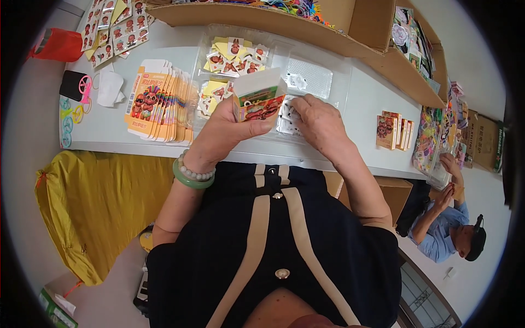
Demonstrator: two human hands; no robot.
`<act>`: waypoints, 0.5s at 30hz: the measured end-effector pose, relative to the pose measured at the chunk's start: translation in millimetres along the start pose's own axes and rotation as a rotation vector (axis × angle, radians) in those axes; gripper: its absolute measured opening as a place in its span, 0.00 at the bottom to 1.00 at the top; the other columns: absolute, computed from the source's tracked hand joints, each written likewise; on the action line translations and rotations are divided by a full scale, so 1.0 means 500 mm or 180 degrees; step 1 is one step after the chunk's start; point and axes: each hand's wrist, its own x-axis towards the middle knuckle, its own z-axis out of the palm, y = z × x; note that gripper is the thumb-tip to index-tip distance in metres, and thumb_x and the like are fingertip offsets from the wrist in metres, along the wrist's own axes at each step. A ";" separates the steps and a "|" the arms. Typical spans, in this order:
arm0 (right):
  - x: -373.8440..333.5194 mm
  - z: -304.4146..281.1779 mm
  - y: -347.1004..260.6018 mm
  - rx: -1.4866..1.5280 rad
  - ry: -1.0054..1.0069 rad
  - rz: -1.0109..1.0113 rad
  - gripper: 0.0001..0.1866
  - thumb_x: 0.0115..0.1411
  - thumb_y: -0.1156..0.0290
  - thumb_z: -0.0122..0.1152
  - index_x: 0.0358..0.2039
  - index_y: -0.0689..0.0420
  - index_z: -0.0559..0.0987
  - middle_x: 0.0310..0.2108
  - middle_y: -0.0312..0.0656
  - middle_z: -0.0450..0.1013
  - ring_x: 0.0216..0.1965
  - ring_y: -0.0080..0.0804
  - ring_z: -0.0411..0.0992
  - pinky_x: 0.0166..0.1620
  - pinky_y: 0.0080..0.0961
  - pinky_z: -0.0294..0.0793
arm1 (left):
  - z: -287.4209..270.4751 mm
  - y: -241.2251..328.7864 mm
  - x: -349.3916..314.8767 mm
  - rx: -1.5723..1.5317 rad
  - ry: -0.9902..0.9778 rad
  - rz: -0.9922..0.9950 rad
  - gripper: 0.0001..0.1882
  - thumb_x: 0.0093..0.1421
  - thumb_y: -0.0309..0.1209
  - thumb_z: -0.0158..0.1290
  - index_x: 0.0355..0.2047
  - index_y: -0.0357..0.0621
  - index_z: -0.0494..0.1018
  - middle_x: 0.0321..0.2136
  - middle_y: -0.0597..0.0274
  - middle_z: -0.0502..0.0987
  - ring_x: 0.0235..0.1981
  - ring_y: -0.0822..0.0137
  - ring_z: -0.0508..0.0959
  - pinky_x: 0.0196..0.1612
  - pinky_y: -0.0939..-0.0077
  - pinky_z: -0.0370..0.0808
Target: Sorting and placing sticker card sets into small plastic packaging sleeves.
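My left hand [225, 131] grips a small orange-and-red printed carton [258, 109], its white top flaps standing open. Close beside the carton, my right hand [321, 127] reaches down into a clear plastic tray [342, 82] with its fingers curled together; what they hold, if anything, is hidden. Under those fingers lie white pieces with black marks [287, 124]. Other compartments contain cut sticker pieces [235, 48] with brown cartoon figures and yellow backing. A fanned row of flat orange cartons [150, 104] lies left of the tray.
Sticker sheets [128, 35], a red container [60, 45] and colourful plastic glasses [66, 123] are at the left. A cardboard box [262, 19] runs along the back. Several filled cartons [387, 131] stand at the right. A co-worker [445, 229] works beyond them.
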 end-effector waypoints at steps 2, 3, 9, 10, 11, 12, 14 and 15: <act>0.002 0.009 0.009 -0.0036 0.0072 -0.0007 0.07 0.50 0.75 0.56 0.31 0.55 0.76 0.29 0.42 0.69 0.34 0.41 0.71 0.37 0.36 0.72 | 0.005 -0.006 0.001 0.0126 -0.0184 -0.0072 0.24 0.53 0.25 0.59 0.51 0.37 0.66 0.43 0.63 0.74 0.43 0.75 0.73 0.46 0.80 0.71; 0.003 0.011 0.013 -0.0067 0.0147 -0.0024 0.06 0.49 0.76 0.56 0.30 0.55 0.76 0.27 0.42 0.67 0.34 0.41 0.71 0.37 0.37 0.71 | 0.010 -0.006 0.002 0.0130 -0.0176 -0.0062 0.24 0.53 0.25 0.59 0.51 0.37 0.66 0.43 0.63 0.74 0.43 0.75 0.73 0.46 0.80 0.71; -0.006 0.005 0.048 0.0774 0.0519 0.0207 0.05 0.51 0.76 0.58 0.31 0.59 0.76 0.32 0.38 0.71 0.32 0.35 0.71 0.35 0.30 0.71 | 0.014 -0.007 0.008 0.0235 -0.0036 0.0023 0.24 0.52 0.21 0.58 0.50 0.36 0.66 0.41 0.58 0.76 0.42 0.70 0.76 0.46 0.78 0.74; -0.007 0.008 0.061 0.0765 0.0528 0.0207 0.05 0.51 0.76 0.58 0.31 0.59 0.76 0.32 0.38 0.71 0.32 0.35 0.71 0.35 0.30 0.71 | 0.013 -0.008 0.007 0.0115 -0.0014 0.0059 0.25 0.52 0.21 0.58 0.51 0.36 0.66 0.41 0.59 0.76 0.42 0.70 0.76 0.46 0.78 0.74; -0.006 0.009 0.074 0.1417 0.0523 0.0417 0.05 0.52 0.76 0.58 0.31 0.59 0.77 0.30 0.36 0.72 0.30 0.31 0.71 0.34 0.26 0.70 | 0.012 -0.008 0.008 -0.0007 -0.0001 0.0094 0.25 0.52 0.21 0.58 0.51 0.36 0.65 0.41 0.59 0.76 0.42 0.70 0.76 0.46 0.78 0.74; -0.006 0.006 0.081 0.2069 0.0518 0.0623 0.05 0.52 0.76 0.59 0.31 0.60 0.77 0.28 0.34 0.73 0.28 0.26 0.70 0.32 0.22 0.69 | 0.013 -0.005 0.007 -0.0006 -0.0020 0.0104 0.25 0.52 0.21 0.58 0.51 0.36 0.65 0.41 0.59 0.76 0.42 0.70 0.76 0.46 0.78 0.74; -0.005 -0.019 0.078 0.2911 0.0306 0.1096 0.04 0.52 0.76 0.60 0.30 0.60 0.77 0.26 0.33 0.72 0.26 0.22 0.69 0.32 0.20 0.68 | 0.018 -0.001 0.002 0.0171 -0.0036 0.0104 0.24 0.53 0.24 0.59 0.51 0.37 0.65 0.42 0.64 0.74 0.42 0.75 0.72 0.46 0.81 0.70; -0.003 -0.033 0.074 0.3764 0.0060 0.1568 0.04 0.52 0.76 0.61 0.29 0.60 0.77 0.23 0.32 0.71 0.24 0.19 0.68 0.31 0.17 0.67 | 0.019 0.000 0.001 0.0175 -0.0049 0.0123 0.24 0.53 0.24 0.59 0.51 0.37 0.65 0.42 0.64 0.74 0.42 0.75 0.72 0.46 0.81 0.70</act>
